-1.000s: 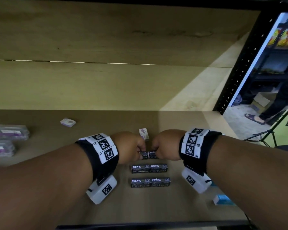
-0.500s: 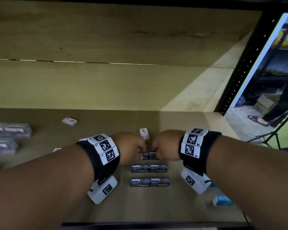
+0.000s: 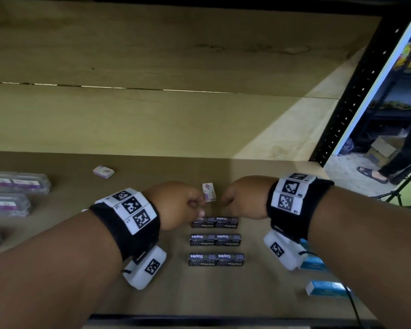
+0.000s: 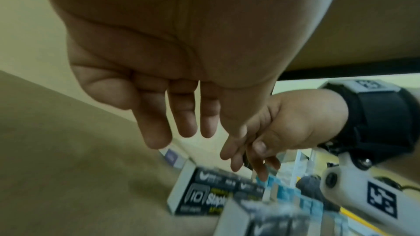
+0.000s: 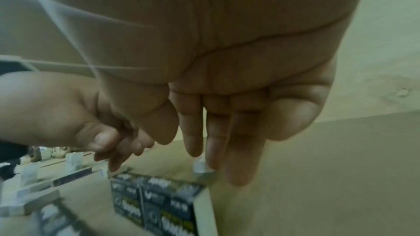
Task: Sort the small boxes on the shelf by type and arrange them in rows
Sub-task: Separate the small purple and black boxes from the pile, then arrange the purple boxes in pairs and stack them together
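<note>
Black staples boxes lie in three rows of two on the brown shelf (image 3: 152,293): back row (image 3: 214,222), middle row (image 3: 215,240), front row (image 3: 216,259). My left hand (image 3: 196,205) and right hand (image 3: 224,201) hover just behind the back row, knuckles up, holding nothing. A small purple-and-white box (image 3: 209,192) lies between them, beyond the fingertips. In the left wrist view my left hand (image 4: 181,130) shows loose, straight fingers above a staples box (image 4: 204,196). The right wrist view shows my right hand (image 5: 216,152) the same way over the boxes (image 5: 154,202).
Another small purple box (image 3: 103,172) lies further back left. Clear plastic packs (image 3: 17,182) sit along the left edge. Light blue boxes (image 3: 325,288) lie at the front right under my right forearm. A black shelf upright (image 3: 347,110) bounds the right side; a person stands beyond it.
Both hands have let go of the back pair of staples boxes and lifted slightly up and back, so that row now shows in full.
</note>
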